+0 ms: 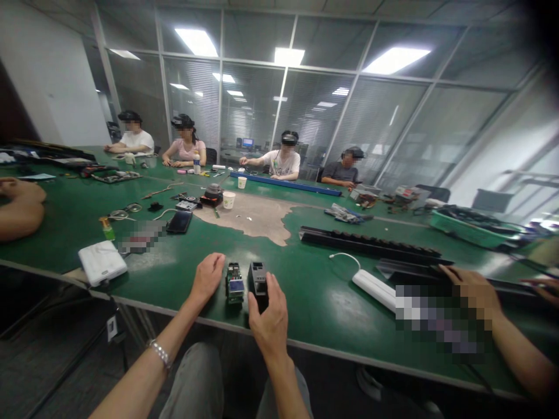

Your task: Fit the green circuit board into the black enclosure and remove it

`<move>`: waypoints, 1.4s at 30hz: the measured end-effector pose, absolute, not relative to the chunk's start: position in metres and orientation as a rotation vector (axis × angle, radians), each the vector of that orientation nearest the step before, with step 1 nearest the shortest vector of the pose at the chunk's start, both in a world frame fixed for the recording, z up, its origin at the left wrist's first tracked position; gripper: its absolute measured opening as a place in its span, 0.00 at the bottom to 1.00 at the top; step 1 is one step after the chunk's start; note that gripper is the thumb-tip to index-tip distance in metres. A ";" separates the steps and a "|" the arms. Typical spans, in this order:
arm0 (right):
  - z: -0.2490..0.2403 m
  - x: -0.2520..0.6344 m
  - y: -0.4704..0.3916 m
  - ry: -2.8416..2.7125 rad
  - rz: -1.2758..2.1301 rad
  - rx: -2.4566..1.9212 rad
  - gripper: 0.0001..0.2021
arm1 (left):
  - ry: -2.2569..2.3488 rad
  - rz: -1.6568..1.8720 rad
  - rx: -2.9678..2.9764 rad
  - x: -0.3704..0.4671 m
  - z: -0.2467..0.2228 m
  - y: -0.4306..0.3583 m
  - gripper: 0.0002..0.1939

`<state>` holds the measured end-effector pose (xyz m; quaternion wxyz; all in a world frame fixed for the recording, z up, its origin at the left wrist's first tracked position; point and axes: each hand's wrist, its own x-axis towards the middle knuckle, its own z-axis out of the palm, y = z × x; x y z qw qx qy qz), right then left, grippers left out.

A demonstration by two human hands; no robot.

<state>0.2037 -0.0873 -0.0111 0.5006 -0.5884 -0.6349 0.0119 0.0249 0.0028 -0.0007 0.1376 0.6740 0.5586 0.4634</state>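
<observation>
Forearms [135, 372], right grip [269, 317] clamped on black case [257, 270], left grip [208, 278] unclear, circuit board [235, 289] alongside, case and board pointing lengthwise away

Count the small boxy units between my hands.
2: the bare circuit-board unit, beside your left hand; and the dark-cased unit, just right of it, partly covered by your right hand. No others show there.

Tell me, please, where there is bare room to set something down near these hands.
The green table is bare between the right hand and the white strip, and between the left hand and the white box. It is crowded around the phone and around the black rails.
</observation>
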 end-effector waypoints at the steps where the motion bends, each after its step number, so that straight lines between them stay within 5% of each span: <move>1: -0.011 0.204 -0.088 -1.524 0.024 -1.421 0.28 | 1.619 1.339 1.950 0.025 -0.001 0.003 0.18; 12: -0.014 0.205 -0.089 -1.493 0.105 -1.455 0.26 | 1.655 1.338 1.895 0.026 -0.001 0.002 0.20; 22: 0.041 0.176 -0.087 -1.456 0.289 -1.377 0.24 | 1.601 1.363 1.782 0.022 -0.002 0.003 0.20; 42: 0.027 0.137 -0.090 -1.622 0.046 -1.481 0.23 | 1.551 1.370 1.799 0.014 0.002 -0.002 0.21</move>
